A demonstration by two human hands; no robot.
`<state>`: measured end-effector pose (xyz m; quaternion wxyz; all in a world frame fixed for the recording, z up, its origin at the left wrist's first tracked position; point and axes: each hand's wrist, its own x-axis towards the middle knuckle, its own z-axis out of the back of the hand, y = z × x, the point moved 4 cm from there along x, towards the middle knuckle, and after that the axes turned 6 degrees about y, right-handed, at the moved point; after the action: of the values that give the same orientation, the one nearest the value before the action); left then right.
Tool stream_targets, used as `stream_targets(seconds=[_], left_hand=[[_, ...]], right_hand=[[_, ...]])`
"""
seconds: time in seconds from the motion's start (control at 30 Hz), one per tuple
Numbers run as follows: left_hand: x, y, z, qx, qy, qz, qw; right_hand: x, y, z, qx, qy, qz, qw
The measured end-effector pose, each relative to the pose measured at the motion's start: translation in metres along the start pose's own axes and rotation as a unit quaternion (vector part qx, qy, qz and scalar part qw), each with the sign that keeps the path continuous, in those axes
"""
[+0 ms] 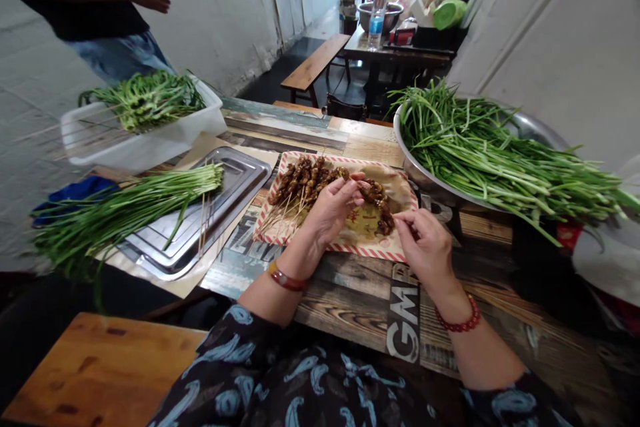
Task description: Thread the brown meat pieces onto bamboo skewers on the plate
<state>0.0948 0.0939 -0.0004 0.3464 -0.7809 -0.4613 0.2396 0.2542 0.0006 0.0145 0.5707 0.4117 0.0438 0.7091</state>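
In this apparent adjusting step, next steady the glossy brown skewered meat (382,207) over the right half of the rectangular red-and-white-rimmed tray (367,253), with right hand (424,239) pinched on its near end and left hand (330,210) half-curled, grip unclear.

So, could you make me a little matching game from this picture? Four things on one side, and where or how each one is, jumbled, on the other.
Things:
1. Brown skewers
2. Bottle
3. White tub
4. Right hand

Places and states:
A. Has a bracelet of red beads at its wrist
B. Stands on the table farther back
C. Lie in the tray with red-and-white striped edges
D. At the left, with greens in it

Right pairs: 1-C, 2-B, 3-D, 4-A
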Motion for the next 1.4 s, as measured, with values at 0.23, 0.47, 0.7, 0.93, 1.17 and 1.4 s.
stream_targets(seconds=[0.23,0.47,0.7,0.93,1.17,1.4], left_hand=[[0.006,-0.013,0.019,-0.012,-0.087,-0.062,0.994],[0.005,-0.016,0.019,0.012,-0.088,-0.067,0.994],[0.005,-0.017,0.018,0.004,-0.074,-0.068,0.995],[0.004,-0.006,0.013,0.004,-0.061,-0.044,0.997],[0.004,-0.008,0.012,0.0,-0.061,-0.051,0.997],[0.006,-0.01,0.016,-0.016,-0.082,-0.057,0.995]], right_hand=[[0.0,0.003,0.0,-0.02,0.009,0.015,1.0],[-0.002,0.001,-0.002,-0.022,0.02,0.025,0.999],[-0.002,-0.001,-0.003,0.014,0.022,0.013,1.0],[-0.002,0.0,-0.004,0.009,0.029,0.002,1.0],[-0.002,-0.001,-0.004,0.01,0.031,0.0,0.999],[-0.001,-0.002,-0.003,-0.002,0.029,-0.003,1.0]])
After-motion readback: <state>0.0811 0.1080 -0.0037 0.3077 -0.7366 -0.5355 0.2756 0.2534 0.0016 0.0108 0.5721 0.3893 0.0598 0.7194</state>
